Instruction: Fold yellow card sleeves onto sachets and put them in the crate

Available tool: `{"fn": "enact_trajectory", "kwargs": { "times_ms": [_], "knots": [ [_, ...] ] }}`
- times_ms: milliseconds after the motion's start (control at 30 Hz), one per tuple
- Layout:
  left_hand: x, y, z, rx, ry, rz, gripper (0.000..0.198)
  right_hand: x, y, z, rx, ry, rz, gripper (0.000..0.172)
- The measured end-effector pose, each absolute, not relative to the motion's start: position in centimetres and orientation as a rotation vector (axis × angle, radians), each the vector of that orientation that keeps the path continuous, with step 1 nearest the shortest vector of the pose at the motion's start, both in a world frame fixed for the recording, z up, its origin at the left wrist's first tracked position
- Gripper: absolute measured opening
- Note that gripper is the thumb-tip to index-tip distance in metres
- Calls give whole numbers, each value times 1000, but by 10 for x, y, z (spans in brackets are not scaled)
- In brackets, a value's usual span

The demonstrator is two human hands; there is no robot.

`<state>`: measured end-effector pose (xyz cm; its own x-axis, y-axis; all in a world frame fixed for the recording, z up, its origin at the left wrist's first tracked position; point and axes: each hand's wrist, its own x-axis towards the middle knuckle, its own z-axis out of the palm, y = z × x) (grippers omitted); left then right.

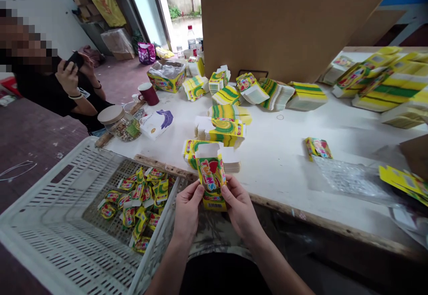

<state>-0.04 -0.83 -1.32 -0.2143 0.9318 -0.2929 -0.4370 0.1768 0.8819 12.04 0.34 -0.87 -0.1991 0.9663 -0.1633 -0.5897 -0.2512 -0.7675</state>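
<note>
A small yellow and green printed carton is held upright over the table's front edge, its white top flaps open. My left hand pinches its left side between thumb and fingers. On the right side my right hand grips the same carton, thumb on the front. Just behind it, stacks of flat cartons lie on the white table. To the left, a white plastic crate holds several small filled cartons.
A glass jar, a tissue box and a maroon mug stand at the table's left. More carton stacks line the back before a large cardboard sheet. Clear plastic lies right. A person holds a phone, far left.
</note>
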Motion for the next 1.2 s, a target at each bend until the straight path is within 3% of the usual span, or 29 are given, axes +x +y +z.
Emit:
{"fn": "enact_trajectory", "kwargs": {
  "times_ms": [600,800,967,1033,1100,1200],
  "knots": [
    [-8,-6,-8,563,1181,1559,24,133,2,-13,-1072,-1122,1549,27],
    [-13,-6,-2,555,1101,1490,34,144,8,-2,-1190,-1454,1266,21],
    [-18,0,0,509,1108,1507,30,151,13,11,-1095,-1629,1184,21],
    [-28,3,4,542,1104,1482,44,157,14,14,-1101,-1694,1099,19],
    [-42,3,11,630,1053,1454,70,166,15,18,-1079,-1823,937,18],
    [-62,-1,22,848,960,1304,97,177,14,24,-943,-2073,573,29]
  ]
}}
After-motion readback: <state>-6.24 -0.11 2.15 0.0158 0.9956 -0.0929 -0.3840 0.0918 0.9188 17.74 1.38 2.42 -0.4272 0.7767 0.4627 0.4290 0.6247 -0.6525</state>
